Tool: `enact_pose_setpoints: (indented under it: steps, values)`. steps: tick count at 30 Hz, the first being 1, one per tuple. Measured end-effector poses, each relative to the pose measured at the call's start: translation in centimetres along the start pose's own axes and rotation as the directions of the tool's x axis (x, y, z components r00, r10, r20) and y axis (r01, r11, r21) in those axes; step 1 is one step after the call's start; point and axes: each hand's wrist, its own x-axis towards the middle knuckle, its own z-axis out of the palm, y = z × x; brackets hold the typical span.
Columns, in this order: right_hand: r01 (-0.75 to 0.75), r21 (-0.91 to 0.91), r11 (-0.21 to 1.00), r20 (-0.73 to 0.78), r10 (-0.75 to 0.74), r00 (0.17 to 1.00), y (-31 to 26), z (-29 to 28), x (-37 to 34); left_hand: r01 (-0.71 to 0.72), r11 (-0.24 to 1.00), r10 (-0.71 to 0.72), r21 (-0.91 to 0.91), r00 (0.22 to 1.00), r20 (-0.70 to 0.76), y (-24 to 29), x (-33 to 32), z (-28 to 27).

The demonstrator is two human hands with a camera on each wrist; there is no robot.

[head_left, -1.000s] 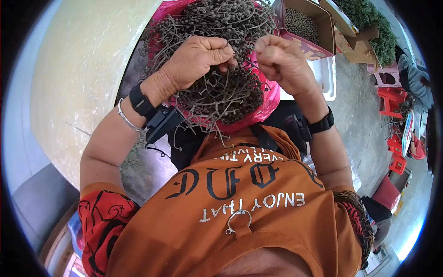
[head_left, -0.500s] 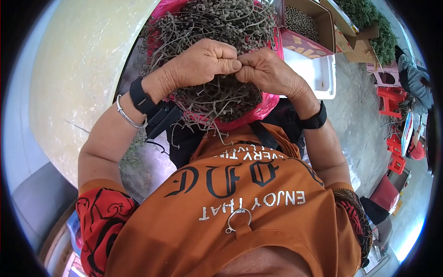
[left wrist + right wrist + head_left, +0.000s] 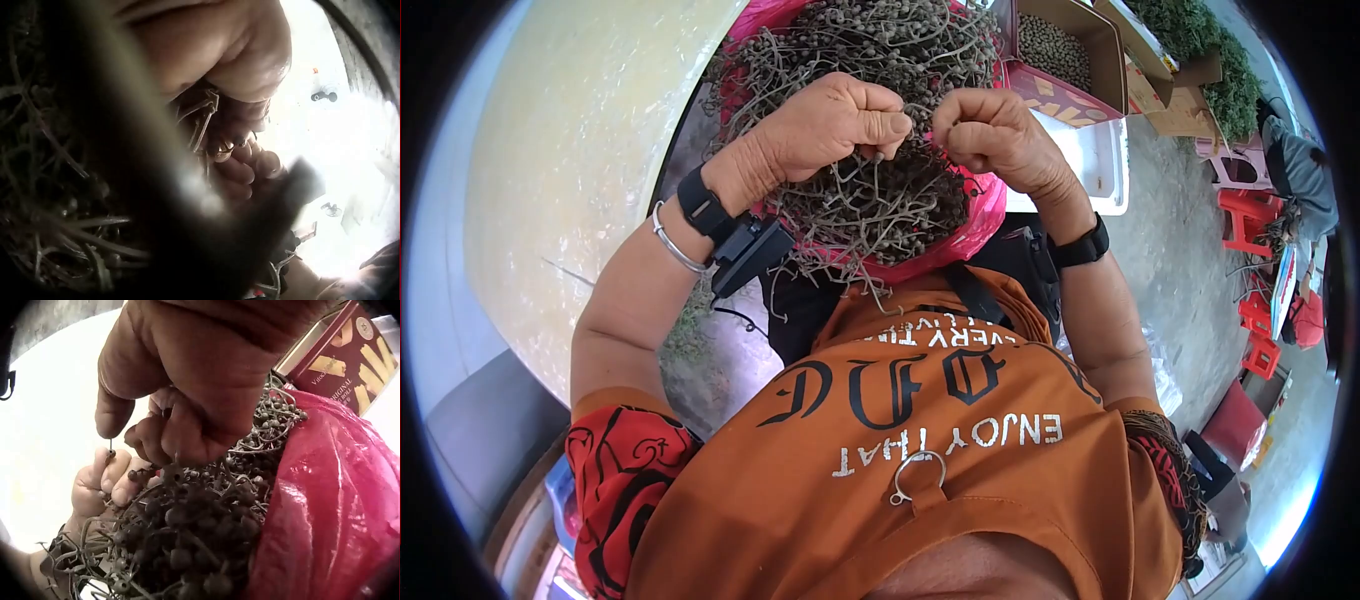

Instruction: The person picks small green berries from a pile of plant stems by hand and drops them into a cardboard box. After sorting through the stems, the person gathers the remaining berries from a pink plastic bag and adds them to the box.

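Note:
A heap of thin dried stalks with small round seed pods fills a pink plastic bag in front of the person's lap. Over the heap, my left hand pinches a few stalks between thumb and curled fingers. My right hand is a short gap to the right, its fingers curled in. In the right wrist view a dark seed pod shows among those fingers. Another pod sits at the left hand's fingertips, with a thin stem rising from it towards the right hand.
An open cardboard box of loose round pods stands beyond the bag on the right, near a white foam tray. A pale table curves along the left. Red stools and green plants stand further right.
Half a second ago the two hands met at the fingertips; now they are apart again, the right hand drawn slightly right and up. The left hand stays over the heap.

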Motion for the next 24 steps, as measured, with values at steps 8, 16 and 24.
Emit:
enact_pose_setpoints:
  steps: [8,16,24]
  values:
    - [0.158,-0.245,0.956,-0.051,-0.176,0.983,0.5,1.9,1.7,-0.039,0.969,0.025,0.243,0.998,0.062,0.2,-0.1,0.3]
    - [0.212,-0.179,0.961,-0.023,-0.22,0.975,-0.4,2.2,1.7,0.079,0.997,-0.077,0.018,0.993,-0.092,0.5,-0.3,0.8]
    - [0.124,0.575,0.808,0.031,-0.172,0.985,1.6,1.1,1.5,-0.028,0.981,0.023,0.193,0.999,0.031,0.1,-0.2,-0.4]
